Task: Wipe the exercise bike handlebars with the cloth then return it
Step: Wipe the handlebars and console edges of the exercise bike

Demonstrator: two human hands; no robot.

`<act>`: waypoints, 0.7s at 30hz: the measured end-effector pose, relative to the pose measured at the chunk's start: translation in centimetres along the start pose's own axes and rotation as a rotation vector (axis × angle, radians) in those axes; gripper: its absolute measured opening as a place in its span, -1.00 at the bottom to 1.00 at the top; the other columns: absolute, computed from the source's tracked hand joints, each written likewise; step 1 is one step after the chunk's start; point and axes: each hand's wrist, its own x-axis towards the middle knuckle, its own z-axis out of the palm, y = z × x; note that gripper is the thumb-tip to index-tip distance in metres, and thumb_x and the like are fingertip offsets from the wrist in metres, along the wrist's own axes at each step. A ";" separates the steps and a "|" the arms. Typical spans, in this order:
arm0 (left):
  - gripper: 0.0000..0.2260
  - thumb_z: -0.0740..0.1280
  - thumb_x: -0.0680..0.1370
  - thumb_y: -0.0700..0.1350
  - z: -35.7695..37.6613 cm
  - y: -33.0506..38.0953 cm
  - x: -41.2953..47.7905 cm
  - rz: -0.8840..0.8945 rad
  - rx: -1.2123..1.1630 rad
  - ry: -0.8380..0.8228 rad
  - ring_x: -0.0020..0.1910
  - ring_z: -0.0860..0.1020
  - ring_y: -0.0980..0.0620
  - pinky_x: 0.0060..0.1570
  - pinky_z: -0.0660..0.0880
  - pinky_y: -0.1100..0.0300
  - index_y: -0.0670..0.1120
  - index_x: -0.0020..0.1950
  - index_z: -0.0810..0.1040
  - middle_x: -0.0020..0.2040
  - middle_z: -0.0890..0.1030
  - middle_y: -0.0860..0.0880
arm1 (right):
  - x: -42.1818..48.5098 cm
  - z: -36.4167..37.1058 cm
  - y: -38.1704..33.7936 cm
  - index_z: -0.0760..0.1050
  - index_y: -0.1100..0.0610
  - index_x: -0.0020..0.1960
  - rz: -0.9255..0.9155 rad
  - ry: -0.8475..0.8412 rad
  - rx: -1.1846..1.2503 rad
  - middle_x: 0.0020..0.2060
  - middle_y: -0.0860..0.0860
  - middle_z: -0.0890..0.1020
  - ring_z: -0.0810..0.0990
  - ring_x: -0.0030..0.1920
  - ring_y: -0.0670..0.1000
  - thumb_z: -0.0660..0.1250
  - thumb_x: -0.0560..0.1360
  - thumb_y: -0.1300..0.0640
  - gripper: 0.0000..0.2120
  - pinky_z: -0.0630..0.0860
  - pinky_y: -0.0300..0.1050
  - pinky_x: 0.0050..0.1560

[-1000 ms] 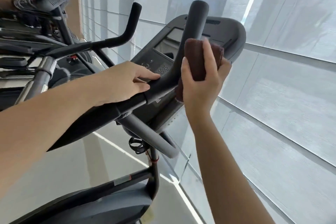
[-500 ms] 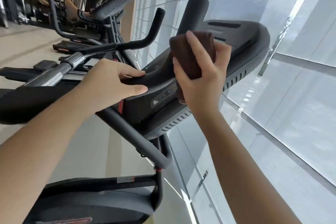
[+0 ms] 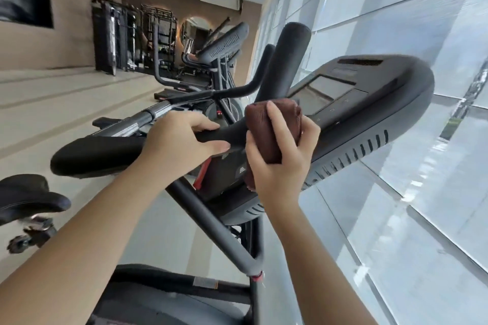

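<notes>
The exercise bike's black handlebar (image 3: 286,60) rises as an upright horn in the middle of the view, with a padded arm rest (image 3: 95,154) running left. My right hand (image 3: 282,166) is wrapped around the base of the horn, shut on a folded brown cloth (image 3: 266,129) pressed against the bar. My left hand (image 3: 182,145) grips the horizontal part of the handlebar just left of the cloth. The bike's console (image 3: 369,113) with its dark screen sits behind the horn.
A tall window wall (image 3: 422,219) with pale blinds runs along the right. A black saddle (image 3: 29,198) sits at the left edge. Another exercise machine (image 3: 224,45) and weight racks (image 3: 132,37) stand further back on the beige floor.
My right hand with the cloth has slid down the upright horn toward its base. The head has tilted, bringing more of the room and the saddle into view. My left hand keeps its grip.
</notes>
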 end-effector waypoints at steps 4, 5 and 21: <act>-0.73 0.52 0.29 -0.07 0.4 0.0 -0.2 -0.043 -0.030 0.039 -0.04 0.59 0.10 0.11 0.49 0.02 0.04 -0.03 0.64 -0.08 0.66 0.09 | 5.1 -0.9 -0.3 0.47 0.03 0.26 0.127 0.097 0.178 0.10 0.12 0.38 0.40 0.10 -0.16 0.41 0.39 0.11 -0.56 0.26 -0.46 0.21; -0.72 0.52 0.29 -0.07 0.4 0.0 -0.3 -0.050 -0.037 0.043 -0.03 0.59 0.10 0.12 0.49 0.02 0.03 -0.02 0.64 -0.07 0.66 0.08 | 6.8 -0.8 -0.5 0.46 0.02 0.27 0.162 0.118 0.227 0.11 0.11 0.38 0.39 0.08 -0.25 0.39 0.39 0.11 -0.55 0.27 -0.49 0.19; -0.74 0.50 0.35 -0.14 0.9 0.5 -1.5 -0.074 -0.035 0.124 -0.12 0.52 0.36 -0.16 0.33 0.62 0.09 -0.01 0.62 -0.13 0.58 0.25 | 1.1 -1.4 1.2 0.50 0.11 0.23 0.117 -0.049 0.282 0.08 0.08 0.36 0.38 0.11 -0.14 0.45 0.37 0.23 -0.56 0.28 -0.42 0.21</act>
